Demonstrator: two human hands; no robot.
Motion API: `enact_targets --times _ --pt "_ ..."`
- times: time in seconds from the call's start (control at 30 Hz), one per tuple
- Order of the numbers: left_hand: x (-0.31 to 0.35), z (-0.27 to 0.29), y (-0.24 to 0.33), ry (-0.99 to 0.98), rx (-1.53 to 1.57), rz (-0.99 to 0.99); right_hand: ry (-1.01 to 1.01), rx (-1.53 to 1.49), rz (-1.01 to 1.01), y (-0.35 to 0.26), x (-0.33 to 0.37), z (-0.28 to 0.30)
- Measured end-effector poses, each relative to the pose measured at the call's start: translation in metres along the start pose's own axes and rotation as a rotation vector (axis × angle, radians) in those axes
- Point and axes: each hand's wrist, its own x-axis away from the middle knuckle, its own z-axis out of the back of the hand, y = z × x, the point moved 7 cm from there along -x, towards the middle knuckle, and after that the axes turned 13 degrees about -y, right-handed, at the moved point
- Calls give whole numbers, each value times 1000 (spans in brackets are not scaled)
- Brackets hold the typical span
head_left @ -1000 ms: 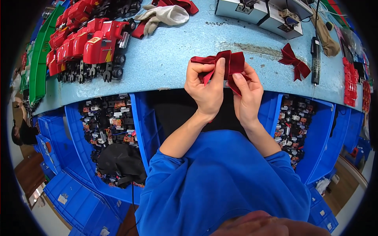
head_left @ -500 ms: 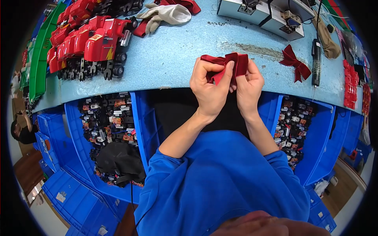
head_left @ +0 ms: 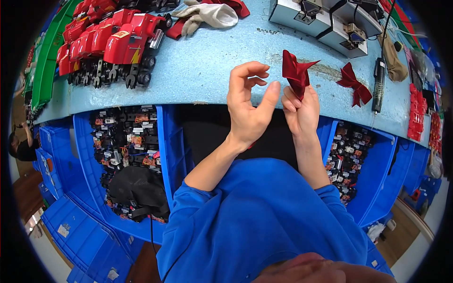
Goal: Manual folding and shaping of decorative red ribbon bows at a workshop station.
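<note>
Over the near edge of the light blue table (head_left: 212,70), my right hand (head_left: 302,111) pinches a dark red fabric bow (head_left: 296,73) by its lower end. The bow stands up out of the fingers with its folds pointing away from me. To its left, my left hand (head_left: 248,101) is raised with thumb and fingers apart, touching nothing. A second red bow (head_left: 354,85) lies on the table to the right, beside a black pen-shaped electric screwdriver (head_left: 379,85).
Red toy vehicles (head_left: 123,45) with black wheels crowd the left of the table, near a green bin (head_left: 49,56). A grey-white glove (head_left: 214,15) lies behind. Metal boxes (head_left: 321,23) stand at the back right. Blue crates (head_left: 165,141) of small parts sit below the table edge.
My left hand has let go of the bow and opened beside it. The bow, held by both hands before, is now upright in my right hand alone. The view has shifted slightly.
</note>
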Motion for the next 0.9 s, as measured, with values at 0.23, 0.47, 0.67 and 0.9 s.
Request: enact_targets --times 0.23,0.47,0.67,0.9 --pt "-13 -8 2 31 -40 -26 31 202 49 2 5 -4" --pt "-17 -8 13 -125 -385 -271 91 248 43 -7 6 -4" --pt "-13 -5 -1 -227 -466 -91 79 194 50 -4 6 -4" --pt "-13 -9 -1 -7 -33 -23 148 230 160 -3 13 -12"
